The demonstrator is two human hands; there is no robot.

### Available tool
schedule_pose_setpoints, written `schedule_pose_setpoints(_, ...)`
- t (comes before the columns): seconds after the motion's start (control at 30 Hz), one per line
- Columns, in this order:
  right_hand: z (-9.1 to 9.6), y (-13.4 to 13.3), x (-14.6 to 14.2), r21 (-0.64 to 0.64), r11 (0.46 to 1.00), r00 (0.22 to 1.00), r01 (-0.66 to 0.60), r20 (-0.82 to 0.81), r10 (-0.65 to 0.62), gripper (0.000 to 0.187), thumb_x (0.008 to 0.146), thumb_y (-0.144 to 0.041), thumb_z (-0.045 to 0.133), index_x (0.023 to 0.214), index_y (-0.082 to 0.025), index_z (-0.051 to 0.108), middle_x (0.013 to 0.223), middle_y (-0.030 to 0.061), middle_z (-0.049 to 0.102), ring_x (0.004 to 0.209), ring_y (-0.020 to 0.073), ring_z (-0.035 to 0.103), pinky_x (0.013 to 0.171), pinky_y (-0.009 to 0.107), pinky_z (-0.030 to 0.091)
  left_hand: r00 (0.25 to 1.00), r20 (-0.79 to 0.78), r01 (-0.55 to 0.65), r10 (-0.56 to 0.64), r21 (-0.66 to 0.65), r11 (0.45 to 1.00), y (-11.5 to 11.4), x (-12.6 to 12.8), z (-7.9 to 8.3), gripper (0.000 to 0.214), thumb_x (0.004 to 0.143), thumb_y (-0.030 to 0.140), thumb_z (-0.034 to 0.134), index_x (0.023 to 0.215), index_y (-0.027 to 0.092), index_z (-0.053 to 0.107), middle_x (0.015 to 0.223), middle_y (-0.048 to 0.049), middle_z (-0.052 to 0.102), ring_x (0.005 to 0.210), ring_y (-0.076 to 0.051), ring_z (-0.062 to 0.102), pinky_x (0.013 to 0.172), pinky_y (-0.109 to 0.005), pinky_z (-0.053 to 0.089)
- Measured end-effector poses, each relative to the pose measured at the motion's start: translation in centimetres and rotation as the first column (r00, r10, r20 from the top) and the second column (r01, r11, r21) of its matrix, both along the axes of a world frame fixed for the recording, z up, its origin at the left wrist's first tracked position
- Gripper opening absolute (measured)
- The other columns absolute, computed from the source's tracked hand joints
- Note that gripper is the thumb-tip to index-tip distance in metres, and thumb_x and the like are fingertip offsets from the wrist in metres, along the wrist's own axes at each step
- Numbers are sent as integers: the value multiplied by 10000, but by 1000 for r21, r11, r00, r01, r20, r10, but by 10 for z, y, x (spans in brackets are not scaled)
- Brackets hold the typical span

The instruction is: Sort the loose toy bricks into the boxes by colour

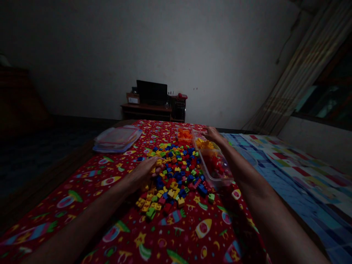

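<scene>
Left of the scattered bricks (176, 175) lie stacked plastic lids (117, 138).

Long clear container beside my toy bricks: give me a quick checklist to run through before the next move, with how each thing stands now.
1. Container open: ok; the long clear container has no lid on, and yellow bricks and red bricks show inside.
2. Lids out of the way: ok; the stacked lids lie left of the pile, apart from it.
3. Loose pile in one colour: not ok; yellow, blue, red and green are mixed.
4. Left hand at the pile: ok; it is at the pile's left side.
5. Right hand gripping the container: cannot tell; it is at the far end.
</scene>
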State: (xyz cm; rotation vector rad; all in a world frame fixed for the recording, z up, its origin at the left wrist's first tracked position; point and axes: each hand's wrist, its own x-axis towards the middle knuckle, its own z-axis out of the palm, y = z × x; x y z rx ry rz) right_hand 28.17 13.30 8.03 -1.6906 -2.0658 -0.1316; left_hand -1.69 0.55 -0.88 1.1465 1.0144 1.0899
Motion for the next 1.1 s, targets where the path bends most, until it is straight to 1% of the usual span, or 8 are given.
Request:
schedule_pose_setpoints(0.07, 1, -11, -9, 16, 999, 993, -33, -116, 34, 305, 861, -229, 536, 1107, -96, 659, 990, 148, 706, 915, 203, 658, 811, 290, 474, 995, 91, -44, 51, -72, 996, 0, 1, 3, 256, 778, 388, 619, 886, 157, 601, 661, -13, 598, 546, -101, 537, 464, -179, 416)
schedule_pose_setpoints(0.17, -7, -48, -37, 33, 973, 927, -229, -298, 228, 290, 883, -240, 497, 1079, -118, 673, 897, 113, 720, 797, 167, 667, 743, 277, 492, 972, 183, -116, 147, -173, 978, -4, 5, 13, 140, 854, 265, 528, 874, 140, 589, 731, -46, 627, 625, -118, 600, 588, -222, 520)
schedule_pose_setpoints(0.3, -32, -113, -89, 37, 815, 748, -578, -375, 547, 285, 888, -283, 512, 1107, -173, 658, 959, 84, 706, 823, 161, 650, 717, 269, 487, 943, 303, -68, 137, -228, 971, -15, 12, 26, 246, 937, 263, 372, 915, 122, 572, 819, -93, 653, 727, -151, 643, 700, -275, 552)
schedule_pose_setpoints(0.43, -55, -149, -125, 45, 726, 702, -686, -223, 677, 296, 862, -214, 557, 1154, -196, 600, 994, 84, 662, 905, 175, 597, 768, 284, 453, 946, 306, -36, 103, -217, 976, -27, 19, 34, 338, 958, 314, 319, 1145, 119, 523, 964, -113, 665, 820, -173, 654, 667, -263, 543)
schedule_pose_setpoints(0.6, -71, -145, -131, 42, 738, 734, -673, -84, 674, 155, 867, -161, 528, 1002, -156, 603, 932, 99, 612, 831, 172, 554, 715, 270, 412, 947, 318, 32, 36, -205, 978, -31, 22, 35, 503, 958, 396, 311, 1401, 165, 255, 1060, -112, 654, 878, -187, 658, 696, -303, 540)
schedule_pose_setpoints(0.73, -77, -137, -124, 80, 729, 719, -680, -119, 685, 263, 828, -140, 562, 1092, -145, 568, 930, 87, 631, 829, 160, 562, 738, 259, 404, 953, 299, 120, -56, -200, 972, -29, 20, 30, 557, 946, 456, 325, 1427, 203, 205, 1078, -114, 658, 885, -197, 668, 773, -350, 529)
schedule_pose_setpoints(0.9, -69, -133, -112, 57, 790, 761, -610, -237, 604, 355, 772, -155, 604, 1127, -164, 593, 904, 53, 665, 767, 139, 583, 693, 228, 413, 986, 149, 103, -80, -155, 982, -18, 13, 23, 556, 885, 517, 429, 1323, 175, 431, 1047, -143, 677, 911, -214, 668, 837, -362, 508)
schedule_pose_setpoints(1.1, -41, -92, -65, 100, 922, 901, -374, -197, 387, 255, 793, -214, 568, 1031, -184, 655, 836, 37, 672, 695, 138, 570, 655, 238, 416, 976, -211, -10, 48, 179, 984, -3, -20, 37, 405, 686, 471, 691, 944, 158, 679, 932, -86, 716, 981, -244, 635, 869, -338, 492)
